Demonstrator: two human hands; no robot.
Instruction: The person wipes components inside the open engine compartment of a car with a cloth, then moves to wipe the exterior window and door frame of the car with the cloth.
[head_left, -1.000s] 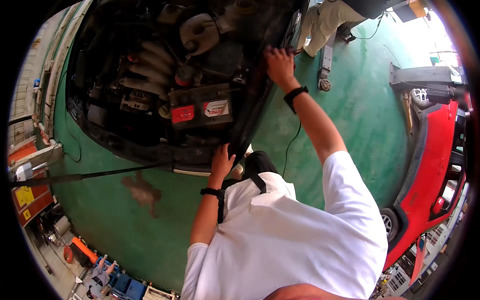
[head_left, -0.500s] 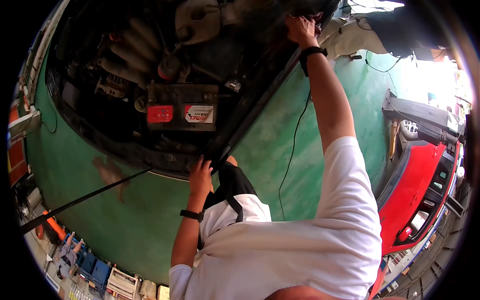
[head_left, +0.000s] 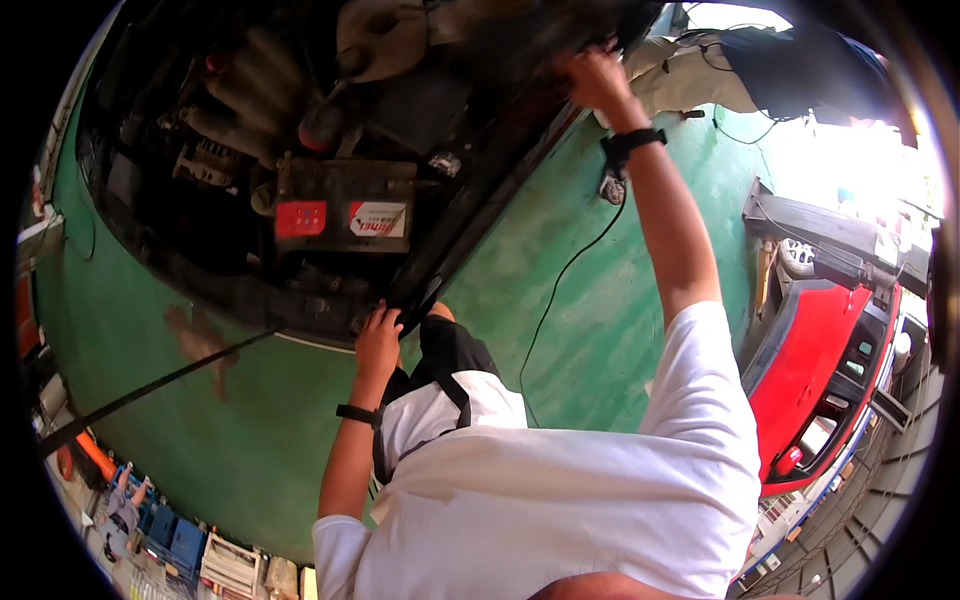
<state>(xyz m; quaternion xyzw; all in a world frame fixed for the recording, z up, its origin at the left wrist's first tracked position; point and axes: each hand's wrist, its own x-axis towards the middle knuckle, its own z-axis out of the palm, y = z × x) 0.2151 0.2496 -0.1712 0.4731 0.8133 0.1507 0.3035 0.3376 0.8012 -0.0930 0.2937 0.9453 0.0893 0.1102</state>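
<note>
My left hand [head_left: 377,342] rests on the front edge of the car's engine bay, fingers laid over the dark front panel [head_left: 330,310]. Just beyond it sits a car battery [head_left: 345,205] with red and white labels. My right arm is stretched far forward. At its end my right hand [head_left: 602,82] is on the car's dark fender [head_left: 520,165], with fingers curled and partly smeared by motion. Something dark reddish shows at those fingers, too blurred to name. A black band circles each wrist.
A pale plastic tank [head_left: 380,40] and intake pipes [head_left: 235,95] lie in the engine bay. Another person [head_left: 790,75] stands beyond the fender. A black cable [head_left: 560,275] crosses the green floor. A red car [head_left: 815,360] is at right, a dark strap [head_left: 160,385] at left.
My right hand has moved slightly down and back along the fender. The whole view has shifted a little left. My left hand stays on the front edge.
</note>
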